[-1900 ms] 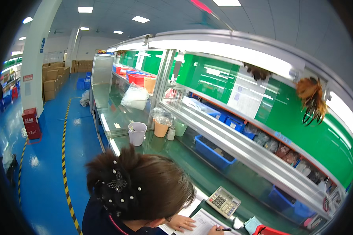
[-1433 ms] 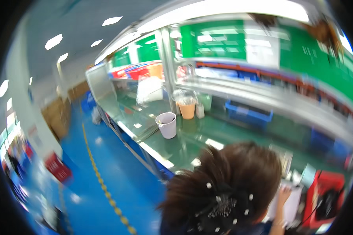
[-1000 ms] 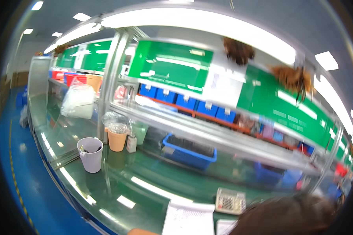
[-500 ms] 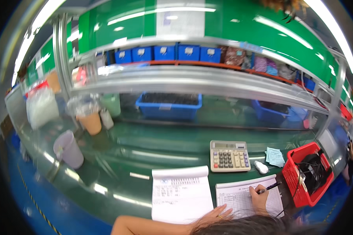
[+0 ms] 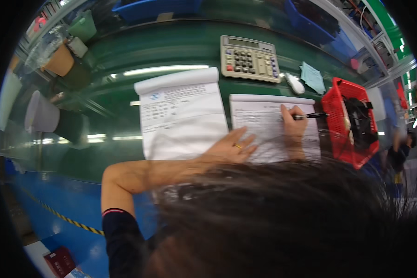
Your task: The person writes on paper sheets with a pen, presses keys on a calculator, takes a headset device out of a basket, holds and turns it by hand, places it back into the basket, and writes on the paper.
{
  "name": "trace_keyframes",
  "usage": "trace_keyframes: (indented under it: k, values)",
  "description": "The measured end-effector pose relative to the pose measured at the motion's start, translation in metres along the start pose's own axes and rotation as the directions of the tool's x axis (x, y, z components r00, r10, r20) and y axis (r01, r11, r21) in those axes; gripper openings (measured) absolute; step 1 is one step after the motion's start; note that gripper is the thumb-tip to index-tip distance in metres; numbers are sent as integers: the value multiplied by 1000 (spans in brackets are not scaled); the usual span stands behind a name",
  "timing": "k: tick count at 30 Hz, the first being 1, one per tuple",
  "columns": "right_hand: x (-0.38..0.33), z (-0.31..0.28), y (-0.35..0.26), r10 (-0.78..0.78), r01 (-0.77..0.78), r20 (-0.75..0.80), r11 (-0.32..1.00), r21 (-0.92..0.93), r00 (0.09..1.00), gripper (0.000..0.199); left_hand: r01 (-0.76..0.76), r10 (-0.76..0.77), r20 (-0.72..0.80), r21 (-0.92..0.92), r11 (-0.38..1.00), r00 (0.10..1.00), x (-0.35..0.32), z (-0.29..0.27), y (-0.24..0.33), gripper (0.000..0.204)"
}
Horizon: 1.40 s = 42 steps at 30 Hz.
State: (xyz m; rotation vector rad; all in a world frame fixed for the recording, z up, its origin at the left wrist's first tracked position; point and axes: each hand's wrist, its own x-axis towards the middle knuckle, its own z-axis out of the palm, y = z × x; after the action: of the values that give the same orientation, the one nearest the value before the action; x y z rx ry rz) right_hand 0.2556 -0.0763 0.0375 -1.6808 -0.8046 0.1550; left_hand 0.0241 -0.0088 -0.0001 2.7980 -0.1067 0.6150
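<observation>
Nearest me, dark hair [image 5: 273,217] fills the lower view and hides the near edge of the table [image 5: 102,153] on the right. On the left that edge shows, with blue floor [image 5: 55,194] beside it.

The left hand [image 5: 229,147] lies released, fingers spread flat across the gap between the two papers. The right hand [image 5: 292,123] is clenched on a black pen [image 5: 310,116], its tip over the form sheet [image 5: 264,116]. Just right of the sheet, the red basket [image 5: 331,104] leaves the pen little room.

Left of the form lies a curled notepad [image 5: 180,116], with bare green table out to the white cup [image 5: 41,113].

Farther off sit the calculator [image 5: 249,58] and a teal slip [image 5: 312,76], with blue bins [image 5: 143,7] at the far edge.
</observation>
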Motion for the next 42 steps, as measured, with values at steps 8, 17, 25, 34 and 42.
trace_keyframes:
  k: [8,17,25,34,42]
  values:
    - [-2,17,12,61,-63,20,994,91,998,42,90,-86,-45,120,989,995,-13,6,2,49]
    - [7,0,22,14,-14,36,1000,-1,999,35,81,-83,-70,-32,996,994,4,-24,10,43]
    - [12,31,4,8,-12,42,996,84,999,37,134,-136,-182,-22,991,974,-7,-18,-10,43]
    - [0,14,7,58,-53,82,997,-60,995,36,116,-125,-103,-91,989,987,-7,-22,7,50]
    - [23,-5,23,-42,43,18,999,-22,999,38,57,-62,-47,-95,994,997,26,-7,-8,51]
